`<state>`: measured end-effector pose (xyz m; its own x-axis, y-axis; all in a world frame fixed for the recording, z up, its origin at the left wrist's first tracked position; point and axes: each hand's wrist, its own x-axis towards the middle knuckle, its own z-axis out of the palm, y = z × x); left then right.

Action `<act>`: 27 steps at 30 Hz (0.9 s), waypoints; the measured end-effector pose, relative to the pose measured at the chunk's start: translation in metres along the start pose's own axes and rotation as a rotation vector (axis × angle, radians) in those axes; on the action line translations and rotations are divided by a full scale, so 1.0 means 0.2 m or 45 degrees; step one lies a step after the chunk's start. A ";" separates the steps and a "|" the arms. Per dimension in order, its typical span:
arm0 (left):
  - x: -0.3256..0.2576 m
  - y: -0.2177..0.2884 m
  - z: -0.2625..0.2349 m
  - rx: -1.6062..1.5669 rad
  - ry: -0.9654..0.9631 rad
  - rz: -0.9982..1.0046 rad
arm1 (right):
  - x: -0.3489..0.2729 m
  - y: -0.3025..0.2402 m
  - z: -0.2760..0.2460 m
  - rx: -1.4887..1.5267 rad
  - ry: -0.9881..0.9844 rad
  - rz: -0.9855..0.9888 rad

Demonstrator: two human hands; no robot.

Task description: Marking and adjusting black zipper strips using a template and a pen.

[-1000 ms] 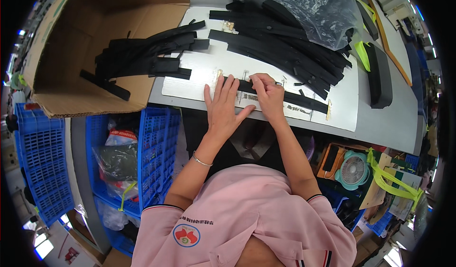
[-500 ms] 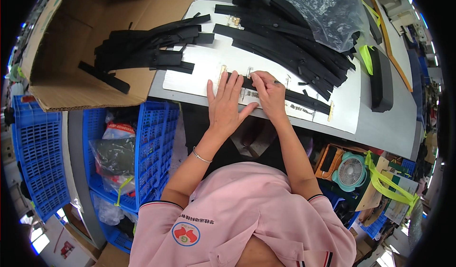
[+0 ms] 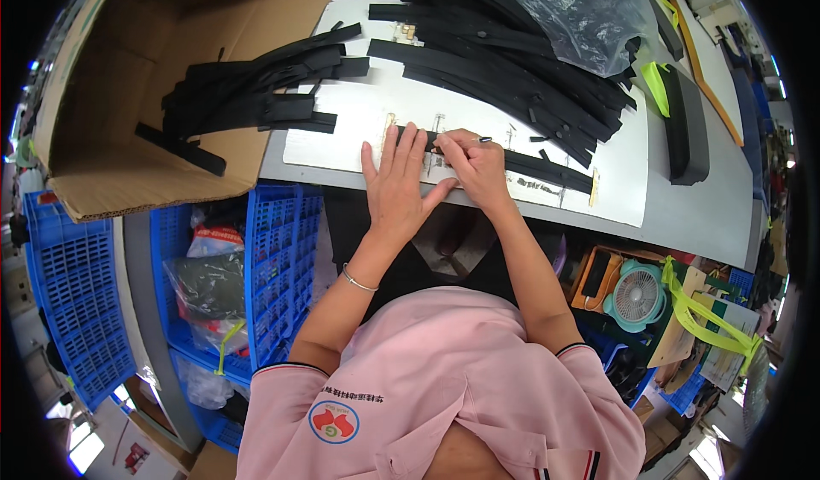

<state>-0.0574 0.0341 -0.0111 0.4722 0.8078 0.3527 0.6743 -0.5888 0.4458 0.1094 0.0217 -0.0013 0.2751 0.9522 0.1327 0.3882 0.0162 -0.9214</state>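
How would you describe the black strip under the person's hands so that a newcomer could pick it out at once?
Find the white board on the grey table. Along its near side, the black strip runs beneath the left hand and the right hand. Unlike the overlapping strips heaped behind it, this one lies singly.

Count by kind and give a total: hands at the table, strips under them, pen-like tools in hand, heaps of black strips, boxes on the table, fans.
Hands: 2 (left hand, right hand)
Strip under them: 1
Pen-like tool: 1
Heaps: 2 (left heap, right heap)
Box: 1
Fan: 1
Total: 8
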 end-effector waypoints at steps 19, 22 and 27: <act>0.01 0.01 -0.01 0.036 -0.033 0.000 | -0.15 0.11 -0.35 -0.106 0.511 0.043; 0.01 0.01 -0.01 0.061 -0.052 0.012 | -0.15 0.12 -0.36 -0.111 0.457 0.097; 0.02 0.09 -0.01 0.093 -0.073 -0.006 | -0.15 0.13 -0.36 -0.077 0.489 0.074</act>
<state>-0.0447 0.0273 0.0000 0.4992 0.8121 0.3022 0.7153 -0.5831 0.3852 0.1757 -0.0280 -0.0030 0.6029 0.7672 0.2187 0.4103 -0.0632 -0.9098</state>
